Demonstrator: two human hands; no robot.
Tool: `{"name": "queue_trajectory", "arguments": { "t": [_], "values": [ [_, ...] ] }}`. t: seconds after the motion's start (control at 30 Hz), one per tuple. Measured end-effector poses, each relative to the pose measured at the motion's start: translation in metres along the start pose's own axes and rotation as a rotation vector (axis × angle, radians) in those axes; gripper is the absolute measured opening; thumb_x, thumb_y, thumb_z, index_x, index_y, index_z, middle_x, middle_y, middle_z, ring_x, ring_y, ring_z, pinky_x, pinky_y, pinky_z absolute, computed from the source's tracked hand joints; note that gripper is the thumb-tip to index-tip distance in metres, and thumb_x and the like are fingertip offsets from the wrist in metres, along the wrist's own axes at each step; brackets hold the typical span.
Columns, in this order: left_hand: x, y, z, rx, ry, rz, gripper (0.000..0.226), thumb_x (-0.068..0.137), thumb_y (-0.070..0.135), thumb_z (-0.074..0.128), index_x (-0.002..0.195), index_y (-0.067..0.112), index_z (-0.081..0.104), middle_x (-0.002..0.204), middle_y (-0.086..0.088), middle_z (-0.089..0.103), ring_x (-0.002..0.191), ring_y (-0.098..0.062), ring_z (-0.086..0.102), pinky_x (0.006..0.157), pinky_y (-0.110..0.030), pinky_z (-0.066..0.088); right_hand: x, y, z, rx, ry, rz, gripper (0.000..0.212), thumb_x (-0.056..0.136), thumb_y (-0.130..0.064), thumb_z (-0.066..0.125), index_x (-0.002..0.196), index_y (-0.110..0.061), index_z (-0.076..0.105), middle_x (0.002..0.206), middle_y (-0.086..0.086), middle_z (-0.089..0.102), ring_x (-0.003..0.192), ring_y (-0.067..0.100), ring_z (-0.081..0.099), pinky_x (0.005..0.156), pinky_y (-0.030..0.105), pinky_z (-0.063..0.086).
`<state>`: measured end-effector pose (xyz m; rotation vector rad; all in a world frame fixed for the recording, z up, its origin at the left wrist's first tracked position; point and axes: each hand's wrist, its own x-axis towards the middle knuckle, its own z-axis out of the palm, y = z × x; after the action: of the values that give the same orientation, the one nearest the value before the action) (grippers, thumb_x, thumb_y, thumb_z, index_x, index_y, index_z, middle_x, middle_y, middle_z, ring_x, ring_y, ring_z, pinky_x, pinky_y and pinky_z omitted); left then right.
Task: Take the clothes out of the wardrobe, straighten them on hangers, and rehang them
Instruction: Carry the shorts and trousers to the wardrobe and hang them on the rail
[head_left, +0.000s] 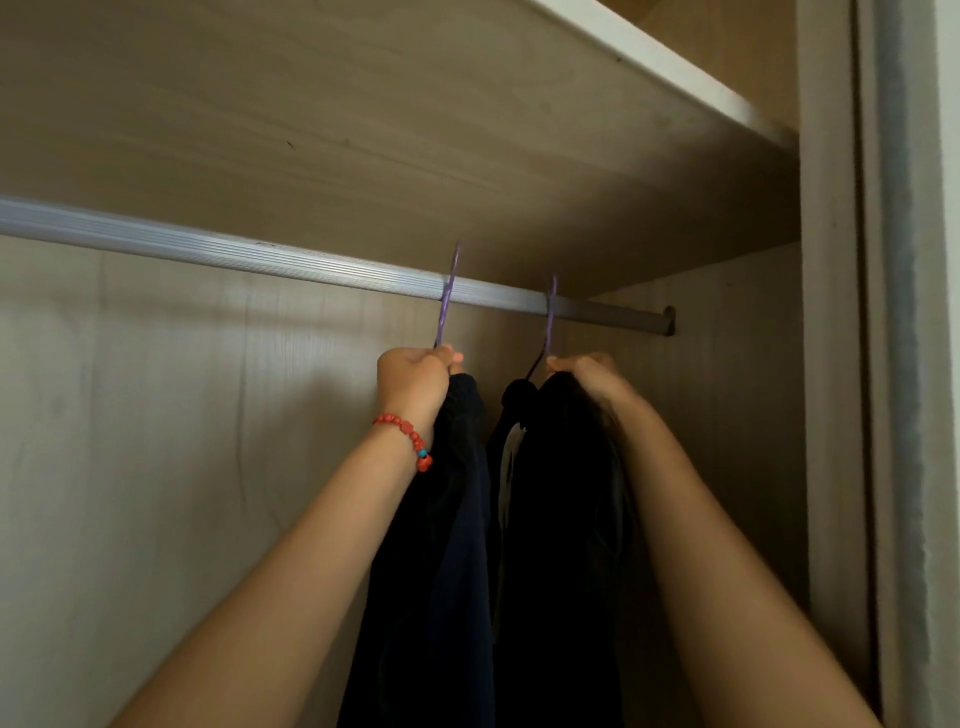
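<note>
Clearly both dark garments will hang soft and limp, so take hold at the hanger necks. The left hand (415, 371) grips one purple hook (448, 299) (at 11 o'clock from it); the right hand (592, 379) pinches the other hook (550, 317).

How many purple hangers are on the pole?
2. The left purple hanger hooks over the rail above the left hand; the right purple hanger hooks nearer the rail's end, above the right hand.

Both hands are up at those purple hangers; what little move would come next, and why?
Probably lift both hooks up off the ribbed silver rail. The left hand and right hand each grip the neck of a purple hanger carrying dark clothes, with both hooks over the rail.
</note>
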<state>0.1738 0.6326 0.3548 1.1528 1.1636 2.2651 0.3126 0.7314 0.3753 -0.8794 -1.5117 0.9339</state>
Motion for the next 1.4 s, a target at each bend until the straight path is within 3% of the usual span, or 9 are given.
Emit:
{"name": "queue_trajectory", "arguments": {
  "t": [0.1,0.23,0.33,0.5,0.6,0.77,1.0,1.13,1.4],
  "values": [
    [-0.002,-0.004,0.007,-0.019,0.0,-0.005,0.025,0.088,0.01,0.055,0.065,0.008,0.064,0.058,-0.006,0.055,0.048,-0.015,0.052,0.048,-0.017,0.045,0.002,0.012,-0.002,-0.068,0.007,0.032,0.017,0.089,-0.011,0.058,0.096,0.005,0.061,0.092,0.013,0.058,0.071,0.021,0.054,0.056,0.027,0.046],
    [-0.002,-0.016,0.01,-0.008,0.004,-0.02,0.026,0.087,0.009,0.056,0.062,0.008,0.063,0.059,-0.007,0.056,0.052,-0.017,0.052,0.056,-0.023,0.046,0.012,0.017,-0.01,-0.19,0.001,0.044,0.027,0.088,-0.009,0.057,0.062,-0.008,0.053,0.068,0.007,0.054,0.055,0.014,0.046,0.039,0.017,0.04],
    [-0.003,-0.029,0.009,-0.026,0.016,-0.071,0.024,0.085,0.006,0.058,0.061,0.005,0.061,0.057,-0.008,0.052,0.043,-0.014,0.049,0.049,-0.018,0.043,0.016,0.018,-0.017,-0.263,0.04,0.01,0.03,0.085,-0.008,0.06,0.059,-0.01,0.047,0.063,0.003,0.049,0.055,0.013,0.045,0.053,0.024,0.04],
    [-0.005,-0.037,0.014,-0.037,0.074,-0.058,0.017,0.086,0.007,0.057,0.071,0.002,0.065,0.057,-0.005,0.054,0.039,-0.008,0.051,0.037,-0.01,0.041,0.02,0.02,-0.019,-0.489,0.106,-0.074,0.039,0.084,-0.017,0.062,0.053,-0.013,0.04,0.065,0.009,0.045,0.066,0.018,0.046,0.052,0.024,0.033],
    [-0.003,-0.041,0.019,-0.045,0.088,-0.041,0.019,0.087,0.008,0.054,0.076,-0.001,0.067,0.058,-0.005,0.054,0.049,-0.013,0.054,0.054,-0.02,0.048,0.023,0.022,-0.019,-0.562,0.164,-0.077,0.02,0.086,-0.021,0.061,0.081,-0.001,0.062,0.097,0.019,0.061,0.091,0.025,0.06,0.068,0.022,0.036],
    [0.001,-0.047,0.024,-0.016,0.084,-0.023,0.02,0.089,0.009,0.053,0.087,-0.004,0.067,0.059,-0.004,0.054,0.056,-0.016,0.051,0.058,-0.022,0.044,0.024,0.028,-0.024,-0.635,0.276,-0.055,0.037,0.088,-0.017,0.057,0.12,0.002,0.051,0.129,0.021,0.053,0.116,0.033,0.054,0.087,0.032,0.046],
    [0.003,-0.052,0.024,0.056,0.045,-0.004,0.021,0.09,0.01,0.052,0.083,-0.001,0.068,0.06,-0.003,0.055,0.058,-0.013,0.05,0.072,-0.028,0.044,0.027,0.034,-0.03,-0.712,0.31,-0.047,0.031,0.092,-0.014,0.05,0.12,-0.001,0.053,0.128,0.019,0.054,0.115,0.033,0.054,0.085,0.032,0.045],
    [0.004,-0.052,0.019,0.12,0.018,0.024,0.031,0.09,0.011,0.052,0.06,0.012,0.059,0.06,-0.003,0.054,0.057,-0.014,0.05,0.063,-0.023,0.044,0.028,0.037,-0.034,-0.786,0.374,-0.035,0.029,0.093,-0.006,0.042,0.12,-0.003,0.052,0.128,0.017,0.054,0.114,0.032,0.054,0.085,0.032,0.044],
    [0.001,-0.053,0.023,0.181,-0.006,0.005,0.033,0.09,0.013,0.053,0.057,0.011,0.057,0.058,-0.004,0.053,0.055,-0.016,0.049,0.068,-0.025,0.043,0.021,0.042,-0.03,-0.785,0.409,-0.068,0.024,0.094,-0.004,0.04,0.11,-0.002,0.057,0.119,0.017,0.059,0.105,0.031,0.059,0.077,0.031,0.046]
  ]
}}
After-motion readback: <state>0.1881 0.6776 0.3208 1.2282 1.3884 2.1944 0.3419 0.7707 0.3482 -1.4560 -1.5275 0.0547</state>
